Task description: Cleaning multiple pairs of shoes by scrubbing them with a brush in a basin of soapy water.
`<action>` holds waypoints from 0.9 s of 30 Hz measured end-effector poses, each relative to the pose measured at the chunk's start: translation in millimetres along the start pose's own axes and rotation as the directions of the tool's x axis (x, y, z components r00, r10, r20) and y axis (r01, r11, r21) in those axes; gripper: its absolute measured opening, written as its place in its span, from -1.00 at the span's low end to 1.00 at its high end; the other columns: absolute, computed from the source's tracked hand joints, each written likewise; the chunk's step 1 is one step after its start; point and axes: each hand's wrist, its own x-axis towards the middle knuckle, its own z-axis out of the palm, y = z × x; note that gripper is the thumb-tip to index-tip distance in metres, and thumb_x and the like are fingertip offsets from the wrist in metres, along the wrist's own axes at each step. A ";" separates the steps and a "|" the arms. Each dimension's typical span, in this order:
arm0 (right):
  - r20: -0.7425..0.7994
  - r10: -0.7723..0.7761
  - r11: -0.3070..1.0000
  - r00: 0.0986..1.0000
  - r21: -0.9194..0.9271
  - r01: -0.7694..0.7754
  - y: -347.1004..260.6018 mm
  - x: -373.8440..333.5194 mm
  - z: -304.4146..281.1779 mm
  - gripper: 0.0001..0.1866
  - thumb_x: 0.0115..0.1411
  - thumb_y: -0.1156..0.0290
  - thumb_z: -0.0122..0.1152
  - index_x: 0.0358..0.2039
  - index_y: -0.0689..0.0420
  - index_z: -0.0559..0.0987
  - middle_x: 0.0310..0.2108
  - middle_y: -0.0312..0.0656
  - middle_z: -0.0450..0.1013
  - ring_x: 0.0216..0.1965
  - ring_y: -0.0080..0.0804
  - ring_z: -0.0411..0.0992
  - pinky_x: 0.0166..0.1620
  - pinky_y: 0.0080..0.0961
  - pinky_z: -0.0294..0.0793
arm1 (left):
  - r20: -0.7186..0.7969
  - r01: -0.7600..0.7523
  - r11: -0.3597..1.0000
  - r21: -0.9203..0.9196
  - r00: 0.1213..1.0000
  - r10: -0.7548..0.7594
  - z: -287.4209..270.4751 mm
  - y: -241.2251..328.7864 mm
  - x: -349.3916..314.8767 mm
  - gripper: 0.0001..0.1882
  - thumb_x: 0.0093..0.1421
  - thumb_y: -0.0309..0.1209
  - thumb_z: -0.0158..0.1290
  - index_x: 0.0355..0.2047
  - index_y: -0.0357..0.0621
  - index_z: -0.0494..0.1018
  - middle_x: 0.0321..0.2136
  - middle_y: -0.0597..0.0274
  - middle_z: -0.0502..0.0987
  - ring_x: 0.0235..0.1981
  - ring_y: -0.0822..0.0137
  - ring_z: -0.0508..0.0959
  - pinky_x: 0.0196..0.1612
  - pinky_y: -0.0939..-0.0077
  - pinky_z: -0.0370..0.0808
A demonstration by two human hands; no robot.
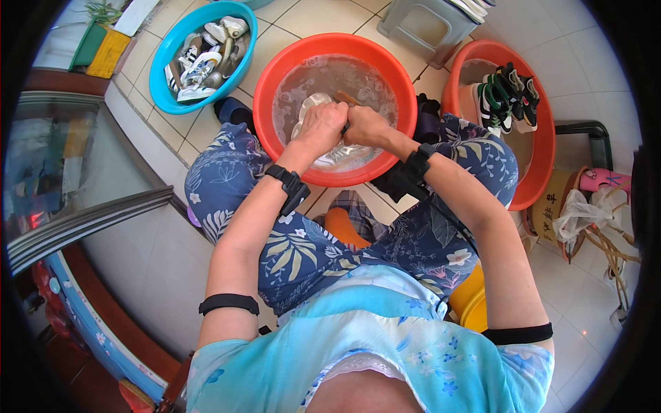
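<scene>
Between my knees stands a red basin point(267, 82) of cloudy, sudsy water. My hands meet over its middle, both with the fingers closed. Under my left hand point(322, 125) is a wet white shoe point(313, 103), partly in the water, and my fingers are curled round it. My right hand point(366, 126) is pressed up against the left one, gripping something mostly hidden; a small dark bit shows between the hands. Just beyond the right knuckles a brown, wooden-looking piece point(348, 98) sticks out. Whether the right hand holds it cannot be made out.
A blue basin point(160, 69) full of several wet shoes stands at the far left. To the right, dark sneakers point(506, 100) rest over another red basin point(544, 148). Behind it is a grey stool point(427, 31). A yellow bucket point(471, 303) is beside my right hip.
</scene>
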 end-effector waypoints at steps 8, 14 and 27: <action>-0.134 0.054 0.989 0.990 -0.130 -0.072 -2.4 2.5 12.8 -0.74 -0.12 0.48 0.11 -0.37 0.28 0.61 -0.31 0.14 0.52 -0.20 0.01 0.51 -0.14 -0.19 0.51 | 0.042 0.127 0.988 0.087 0.991 -0.131 8.5 1.9 1.7 -0.88 -0.10 -0.52 0.08 -0.49 -0.24 0.41 -0.53 -0.11 0.54 -0.42 -0.07 0.57 -0.36 0.14 0.50; -0.201 -0.039 0.970 0.979 -0.244 -0.011 -5.1 1.0 15.9 -0.79 -0.12 0.48 0.11 -0.43 0.25 0.61 -0.41 0.08 0.53 -0.31 -0.02 0.54 -0.25 -0.20 0.53 | 0.053 0.196 0.980 0.023 0.979 -0.196 8.2 1.7 -0.1 -0.84 -0.08 -0.50 0.08 -0.42 -0.22 0.46 -0.50 -0.10 0.55 -0.39 -0.06 0.57 -0.33 0.12 0.49; -0.423 -0.308 0.902 0.852 -0.415 0.120 5.3 5.1 24.0 -0.91 -0.11 0.48 0.13 -0.55 0.21 0.46 -0.61 0.05 0.48 -0.55 -0.01 0.50 -0.49 -0.16 0.48 | 0.070 0.272 0.934 -0.231 0.962 -0.263 20.1 -6.9 2.2 -0.84 -0.10 -0.51 0.06 -0.43 -0.17 0.52 -0.45 -0.11 0.55 -0.33 -0.10 0.54 -0.28 0.10 0.47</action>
